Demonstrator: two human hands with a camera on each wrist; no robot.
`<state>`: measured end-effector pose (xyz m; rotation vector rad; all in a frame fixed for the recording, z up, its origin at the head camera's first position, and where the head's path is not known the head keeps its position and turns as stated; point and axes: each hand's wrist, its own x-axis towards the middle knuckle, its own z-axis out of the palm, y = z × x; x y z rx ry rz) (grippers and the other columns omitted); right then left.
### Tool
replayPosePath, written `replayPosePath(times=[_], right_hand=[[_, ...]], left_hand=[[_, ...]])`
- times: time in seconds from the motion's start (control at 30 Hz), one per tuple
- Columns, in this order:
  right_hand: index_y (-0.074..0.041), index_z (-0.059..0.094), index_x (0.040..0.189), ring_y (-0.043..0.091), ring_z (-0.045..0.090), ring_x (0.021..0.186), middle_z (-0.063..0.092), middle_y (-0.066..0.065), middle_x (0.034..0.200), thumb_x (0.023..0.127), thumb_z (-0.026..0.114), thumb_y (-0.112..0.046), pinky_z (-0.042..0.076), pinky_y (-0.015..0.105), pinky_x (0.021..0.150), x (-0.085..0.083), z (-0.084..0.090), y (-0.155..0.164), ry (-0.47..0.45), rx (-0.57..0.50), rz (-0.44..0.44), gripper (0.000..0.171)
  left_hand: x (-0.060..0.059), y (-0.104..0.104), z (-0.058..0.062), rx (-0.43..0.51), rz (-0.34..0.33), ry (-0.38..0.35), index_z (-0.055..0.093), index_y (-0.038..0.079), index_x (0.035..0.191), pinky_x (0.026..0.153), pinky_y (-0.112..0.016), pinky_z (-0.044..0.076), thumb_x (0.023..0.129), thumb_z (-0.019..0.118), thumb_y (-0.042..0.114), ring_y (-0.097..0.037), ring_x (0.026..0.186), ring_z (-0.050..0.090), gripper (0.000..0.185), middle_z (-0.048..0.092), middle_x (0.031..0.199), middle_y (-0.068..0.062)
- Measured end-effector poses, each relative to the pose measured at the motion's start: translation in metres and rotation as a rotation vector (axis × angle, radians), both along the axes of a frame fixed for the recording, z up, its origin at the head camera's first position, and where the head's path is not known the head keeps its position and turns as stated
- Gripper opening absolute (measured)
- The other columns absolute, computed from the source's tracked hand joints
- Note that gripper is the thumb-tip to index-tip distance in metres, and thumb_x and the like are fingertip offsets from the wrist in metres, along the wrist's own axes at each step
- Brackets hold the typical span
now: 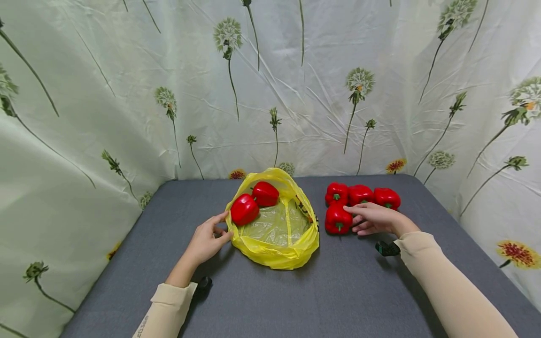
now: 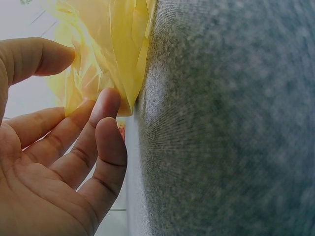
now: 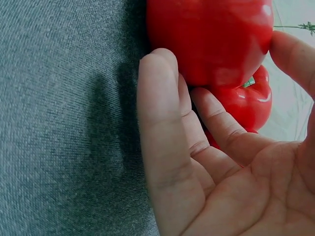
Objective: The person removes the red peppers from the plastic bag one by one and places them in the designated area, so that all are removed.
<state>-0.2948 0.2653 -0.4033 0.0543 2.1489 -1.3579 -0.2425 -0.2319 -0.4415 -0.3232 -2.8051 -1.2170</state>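
Observation:
A yellow plastic bag (image 1: 274, 246) lies open in the middle of the grey table (image 1: 338, 295), with two red peppers (image 1: 244, 209) (image 1: 265, 193) inside it. My left hand (image 1: 223, 226) rests at the bag's left rim. Its fingers (image 2: 106, 105) are relaxed and touch the yellow film (image 2: 118, 49), with the thumb apart above them. Right of the bag, three red peppers (image 1: 360, 194) stand in a row, and a front pepper (image 1: 336, 220) sits before them. My right hand (image 1: 354, 217) holds that front pepper (image 3: 211, 39) between thumb and fingers (image 3: 157, 73) while it stands on the table.
A pale curtain (image 1: 270, 94) printed with dandelions closes in the table at the back and on both sides. Small black wrist cameras (image 1: 387, 248) (image 1: 204, 282) hang under each cream sleeve. Bare grey tabletop lies in front of the bag.

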Motion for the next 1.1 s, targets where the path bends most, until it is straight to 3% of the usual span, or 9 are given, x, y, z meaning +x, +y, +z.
replayPosePath(times=[0.2,0.5,0.63,0.87,1.1], right_hand=[[0.011,0.021,0.163,0.013,0.071,0.089,0.065,0.009,0.11,0.109,0.054,-0.052,0.063,0.03,0.081,0.001,0.003,0.002,0.023,0.014,0.015,0.089],[0.006,0.044,0.152,0.014,0.071,0.089,0.069,0.005,0.103,0.109,0.056,-0.053,0.062,0.029,0.082,-0.003,0.011,0.008,0.045,0.028,0.021,0.074],[0.005,0.044,0.155,0.012,0.069,0.088,0.069,0.002,0.099,0.109,0.055,-0.052,0.061,0.028,0.082,-0.005,0.017,0.011,0.053,0.023,0.004,0.074],[0.0,0.049,0.139,0.009,0.068,0.082,0.066,-0.002,0.091,0.108,0.059,-0.052,0.06,0.026,0.08,-0.005,0.029,0.012,0.089,0.02,-0.031,0.061],[0.0,0.051,0.136,0.008,0.067,0.08,0.066,-0.004,0.09,0.107,0.062,-0.049,0.059,0.024,0.078,-0.005,0.037,0.003,0.163,0.004,-0.049,0.058]], left_hand=[[0.0,0.0,0.0,-0.002,0.003,0.002,0.053,0.001,0.156,0.07,-0.027,0.05,0.097,0.077,0.015,-0.017,0.094,0.072,0.066,0.065,0.142,-0.021],[0.0,0.0,0.0,-0.002,0.003,0.003,0.052,0.001,0.157,0.07,-0.027,0.05,0.097,0.077,0.015,-0.017,0.094,0.072,0.066,0.065,0.142,-0.021],[0.0,0.0,0.0,-0.001,0.004,0.003,0.053,0.001,0.156,0.07,-0.027,0.05,0.097,0.077,0.014,-0.017,0.094,0.072,0.066,0.065,0.142,-0.021],[0.0,0.001,0.001,-0.004,0.004,0.002,0.053,0.0,0.156,0.071,-0.028,0.05,0.097,0.076,0.014,-0.016,0.092,0.071,0.065,0.065,0.141,-0.021],[0.0,0.001,0.0,-0.003,0.011,-0.002,0.052,0.001,0.157,0.071,-0.027,0.051,0.097,0.076,0.014,-0.018,0.094,0.072,0.066,0.065,0.142,-0.021]])
